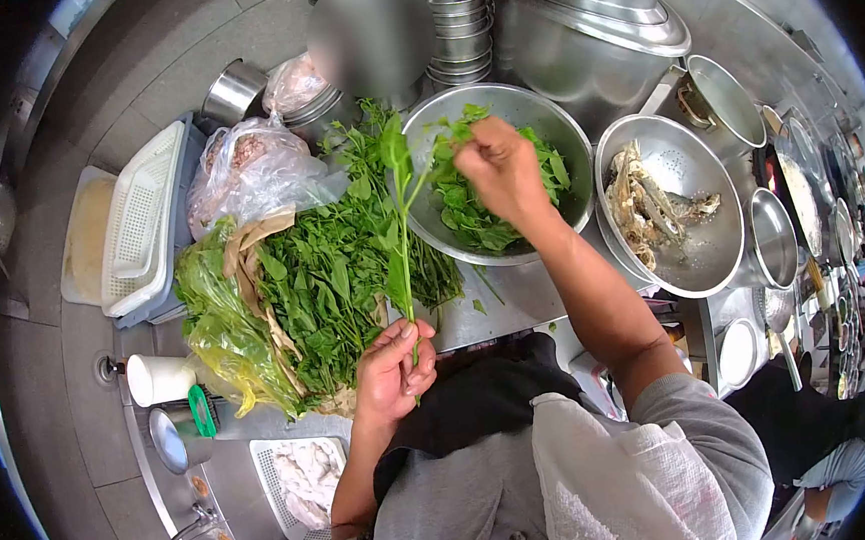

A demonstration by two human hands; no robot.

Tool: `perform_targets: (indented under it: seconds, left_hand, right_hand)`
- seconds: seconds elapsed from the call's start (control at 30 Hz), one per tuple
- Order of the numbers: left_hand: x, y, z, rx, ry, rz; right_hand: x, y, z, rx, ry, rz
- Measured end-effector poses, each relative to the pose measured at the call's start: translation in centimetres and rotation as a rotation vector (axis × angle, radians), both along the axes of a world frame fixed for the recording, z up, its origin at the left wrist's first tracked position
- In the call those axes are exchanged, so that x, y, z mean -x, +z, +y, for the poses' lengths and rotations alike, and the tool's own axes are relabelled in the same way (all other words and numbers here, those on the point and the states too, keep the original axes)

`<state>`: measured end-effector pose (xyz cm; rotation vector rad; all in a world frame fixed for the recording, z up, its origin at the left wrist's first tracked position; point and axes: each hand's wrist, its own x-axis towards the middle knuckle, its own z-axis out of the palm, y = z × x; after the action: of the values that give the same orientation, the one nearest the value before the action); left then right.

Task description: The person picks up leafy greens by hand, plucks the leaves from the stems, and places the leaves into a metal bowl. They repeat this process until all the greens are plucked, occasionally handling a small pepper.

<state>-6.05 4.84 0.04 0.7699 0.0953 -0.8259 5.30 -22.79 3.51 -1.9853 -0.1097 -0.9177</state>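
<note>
I'm looking at a working commercial kitchen: stacked steel bowls (458,29) and oversized steel pots (578,59) crowd the back of a steel tabletop (515,299), with a wide colander of fish (691,162) and a big heap of leafy greens (327,272) laid out.

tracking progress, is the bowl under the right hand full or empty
Partly full: green leaves lie in the bowl, its steel wall bare above.

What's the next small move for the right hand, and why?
Likely drop the leaves it pinches into the metal bowl: the right hand is directly above it, while the left hand holds a stem with more foliage near its top.
</note>
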Motion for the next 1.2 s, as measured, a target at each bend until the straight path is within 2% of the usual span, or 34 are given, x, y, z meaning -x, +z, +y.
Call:
perform_targets:
  seconds: [0.03, 0.07, 0.1, 0.17, 0.27, 0.37, 0.47, 0.57, 0.67, 0.97, 1.07, 1.17, 1.2]
  left_hand:
    - [0.0, 0.0, 0.1, -0.011, 0.003, -0.001]
    - [0.0, 0.0, 0.1, -0.004, 0.005, 0.007]
    - [0.0, 0.0, 0.2, 0.002, 0.01, 0.015]
    - [-0.1, -0.1, 0.5, 0.019, 0.023, 0.033]
    - [-0.1, -0.4, 1.0, 0.057, 0.035, 0.063]
    - [-0.2, -0.9, 1.2, 0.125, 0.011, 0.071]
    - [-0.3, -1.6, 1.4, 0.196, -0.056, 0.047]
    - [-0.4, -1.8, 1.3, 0.218, -0.087, 0.039]
    - [-0.3, -1.7, 1.3, 0.223, -0.084, 0.037]
    - [-0.1, -1.7, 1.4, 0.243, -0.07, 0.036]
    - [-0.2, -1.6, 1.2, 0.233, -0.069, 0.039]
    - [-0.3, -1.6, 1.3, 0.212, -0.074, 0.034]
    - [-0.4, -1.7, 1.3, 0.196, -0.077, 0.033]
  right_hand:
    - [-0.1, 0.0, -0.5, -0.077, 0.019, -0.024]
    - [0.1, -0.2, -1.1, -0.376, 0.043, 0.041]
    - [1.2, 2.0, -1.7, -0.526, 0.051, 0.117]
    - [0.9, 1.6, -4.7, -0.685, 0.035, 0.175]
    - [1.6, 0.8, -6.9, -0.156, -0.166, 0.26]
    - [3.1, 2.9, -5.9, 0.056, -0.278, 0.206]
    - [2.4, 4.5, -5.3, 0.148, -0.162, -0.017]
    - [1.0, 5.3, -4.7, 0.311, 0.045, -0.092]
    - [-0.2, 4.0, -4.4, 0.349, 0.203, 0.037]
    - [-0.6, 2.0, -2.6, 0.247, 0.173, 0.173]
    - [-0.4, 1.8, -2.7, 0.219, 0.145, 0.291]
    - [-2.6, -1.4, -4.4, -0.174, 0.201, 0.113]
    - [-2.6, -1.0, -5.3, -0.222, 0.147, 0.135]
